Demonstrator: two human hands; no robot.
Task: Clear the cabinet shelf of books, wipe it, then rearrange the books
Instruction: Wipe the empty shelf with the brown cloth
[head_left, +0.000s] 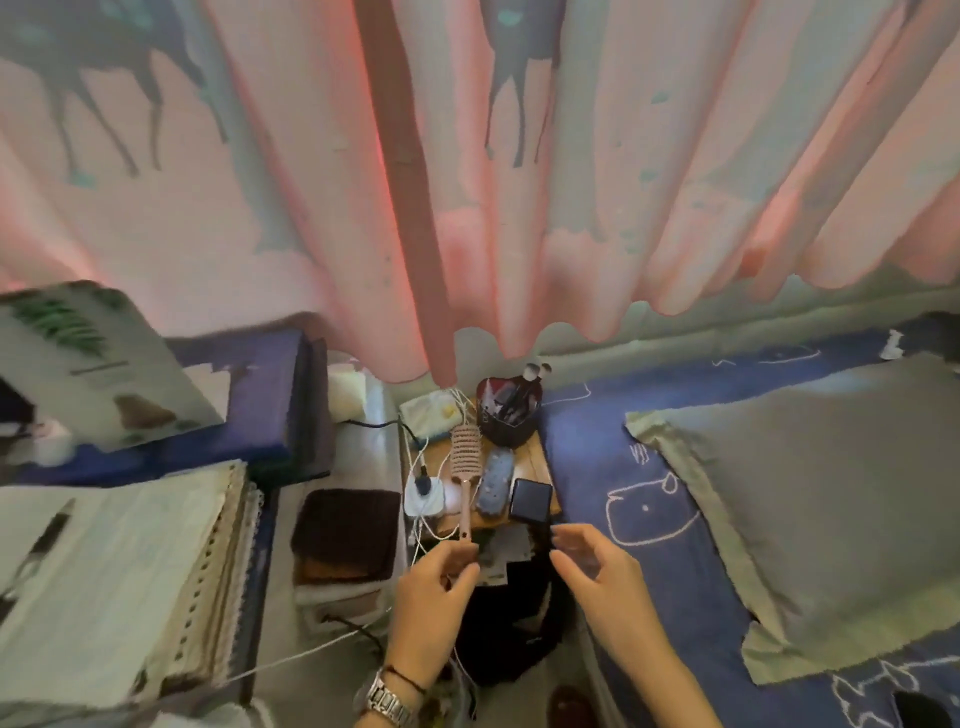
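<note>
Pink curtain (519, 182) behind sm. wood table (543, 467); blue bedding (587, 467) rt.

Single head-worn wide-angle view, looking forward and steeply down. Both hands close at bottom centre, small wooden stand (540, 467) just beyond them. Pink curtain (519, 182) fills upper half; bed (779, 493) right, stacked books (130, 571) left. Edges bent and blurred, probably lens distortion.

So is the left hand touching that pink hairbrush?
Cannot tell: in the head view the left hand reaches the hairbrush handle's end, blurred.
</note>
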